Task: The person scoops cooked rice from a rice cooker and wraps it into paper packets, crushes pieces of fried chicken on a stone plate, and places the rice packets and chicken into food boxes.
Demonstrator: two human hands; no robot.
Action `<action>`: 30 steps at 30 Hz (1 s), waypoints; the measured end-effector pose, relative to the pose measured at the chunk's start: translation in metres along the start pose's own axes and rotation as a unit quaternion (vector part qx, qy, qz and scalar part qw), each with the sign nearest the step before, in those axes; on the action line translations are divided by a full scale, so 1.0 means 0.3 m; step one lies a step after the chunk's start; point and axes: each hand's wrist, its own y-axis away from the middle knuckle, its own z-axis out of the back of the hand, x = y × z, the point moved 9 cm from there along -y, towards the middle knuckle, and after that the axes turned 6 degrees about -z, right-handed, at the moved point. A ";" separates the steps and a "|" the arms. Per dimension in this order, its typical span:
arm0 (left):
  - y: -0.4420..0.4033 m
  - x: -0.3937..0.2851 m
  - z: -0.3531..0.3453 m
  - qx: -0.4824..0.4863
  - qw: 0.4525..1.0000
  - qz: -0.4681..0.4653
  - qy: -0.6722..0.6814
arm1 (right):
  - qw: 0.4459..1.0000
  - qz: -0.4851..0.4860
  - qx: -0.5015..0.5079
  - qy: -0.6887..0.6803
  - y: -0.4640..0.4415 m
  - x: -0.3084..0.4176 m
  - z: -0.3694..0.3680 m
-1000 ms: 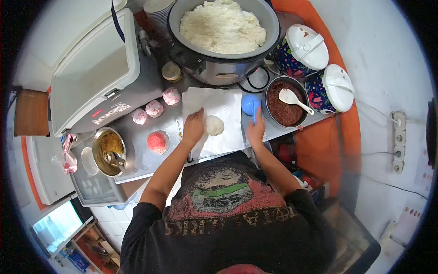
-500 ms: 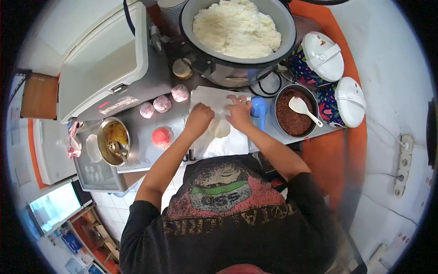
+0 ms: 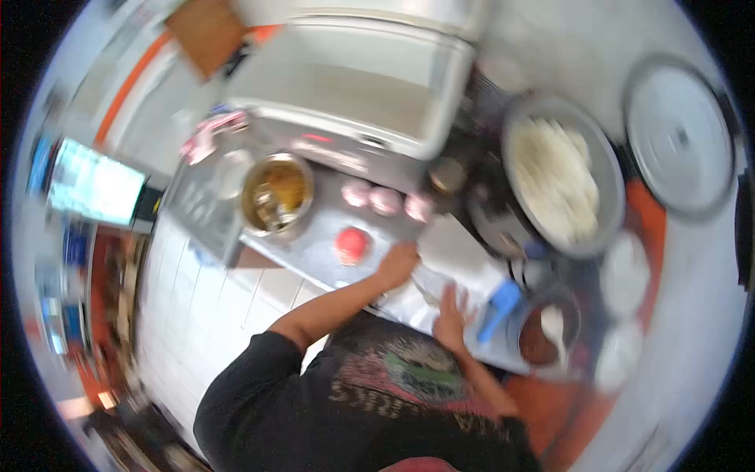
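Note:
Motion blurs the view. My left hand is closed at the left edge of the white paper sheets; whatever its fingers hold cannot be made out. Over the right part of the paper, my right hand has its fingers spread, holding nothing visible. Between the hands lies a pale, thin, partly see-through piece, too smeared to name. A blue scoop rests just right of my right hand. On the metal table, a pinkish-red ball sits left of my left hand.
Three pink-and-white wrapped balls line up before a grey cooler box. A steel bowl holds yellow food and a spoon. A large pot contains white rice. At right, a pot holds brown filling and a white paddle.
The camera has turned left, so the scene appears rotated and shifted. My right hand has moved nearer the table's front edge with fingers spread; my left hand stays closed at the paper's left side.

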 end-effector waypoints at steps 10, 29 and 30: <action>0.106 0.078 -0.069 -0.051 0.957 0.188 0.213 | 0.995 0.027 0.048 0.084 -0.061 -0.158 -0.174; 0.159 -0.330 0.297 -0.244 0.940 -0.192 0.143 | 0.983 0.079 -0.166 -0.004 -0.072 -0.112 -0.042; 0.130 -0.375 0.248 -0.232 0.942 -0.241 0.014 | 0.973 0.106 -0.203 -0.029 -0.101 -0.133 -0.051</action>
